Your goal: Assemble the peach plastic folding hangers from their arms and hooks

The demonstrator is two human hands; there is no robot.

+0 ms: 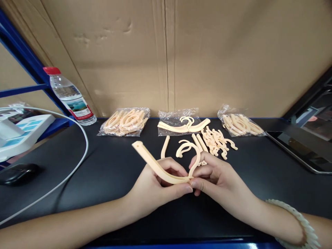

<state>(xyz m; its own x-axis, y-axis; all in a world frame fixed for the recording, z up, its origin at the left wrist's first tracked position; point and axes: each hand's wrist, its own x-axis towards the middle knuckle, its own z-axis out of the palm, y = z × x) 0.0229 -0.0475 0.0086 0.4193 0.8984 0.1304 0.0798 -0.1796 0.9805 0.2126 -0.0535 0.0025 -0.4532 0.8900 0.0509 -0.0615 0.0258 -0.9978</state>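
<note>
Above the black table, my left hand (pixel 166 183) is closed on a beige plastic hanger arm (pixel 153 164), whose free end points up and left. My right hand (pixel 218 176) pinches a curved beige hanger hook (pixel 198 152) at its lower end, where it meets the arm. The fingertips of both hands come together at this joint and partly hide it. Just behind the hands lie a loose hanger arm (pixel 165 147), more hooks (pixel 181 149) and a pair of straight-looking arms (pixel 198 141). A pile of small curved beige pieces (pixel 215 140) is to their right.
Clear bags of beige parts stand at back left (pixel 126 121) and back right (pixel 241 122). Between them, folded hangers (pixel 184 127) lie on a plastic bag. A water bottle (pixel 74 98), white cable (pixel 84 152) and black mouse (pixel 19 173) are left; a phone-like device (pixel 298 150) is right.
</note>
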